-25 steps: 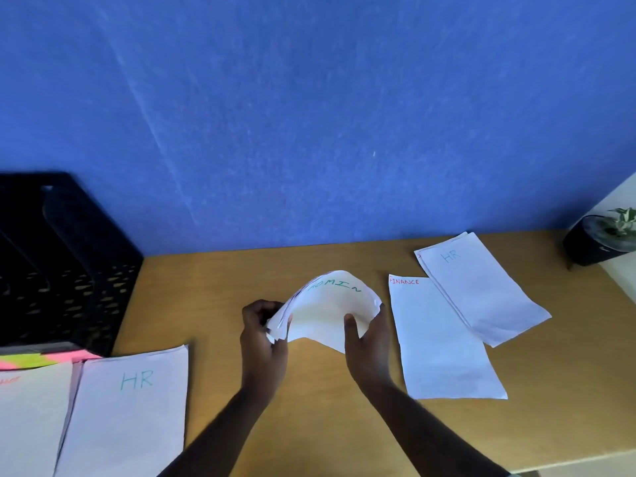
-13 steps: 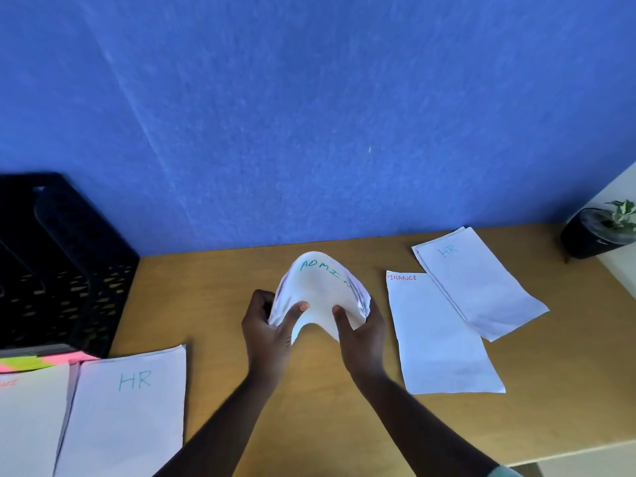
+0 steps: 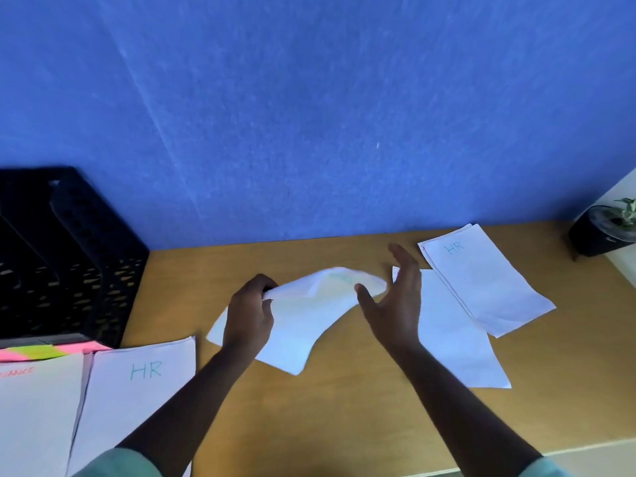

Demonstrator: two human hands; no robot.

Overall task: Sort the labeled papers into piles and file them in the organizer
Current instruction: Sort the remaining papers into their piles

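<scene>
My left hand [image 3: 249,318] pinches the left edge of a curled stack of white ADMIN papers [image 3: 309,318] at the middle of the wooden desk [image 3: 344,407]. My right hand [image 3: 395,304] hovers just right of the stack, fingers spread, holding nothing. A FINANCE sheet [image 3: 454,339] lies flat behind that hand, and an HR pile [image 3: 481,280] rests further right at an angle. At the near left lie another HR pile [image 3: 137,390] and a FINANCE pile [image 3: 34,407]. The black mesh organizer [image 3: 62,270] stands at the far left.
Pink and yellow sticky notes [image 3: 41,352] sit in front of the organizer. A small potted plant [image 3: 609,232] stands in the far right corner. A blue wall [image 3: 309,115] rises behind the desk, whose front edge runs along the bottom right.
The ADMIN stack, held arched between both hands before, has dropped lower and flattened out. My right hand has let go and opened to the right; my left hand still holds the stack.
</scene>
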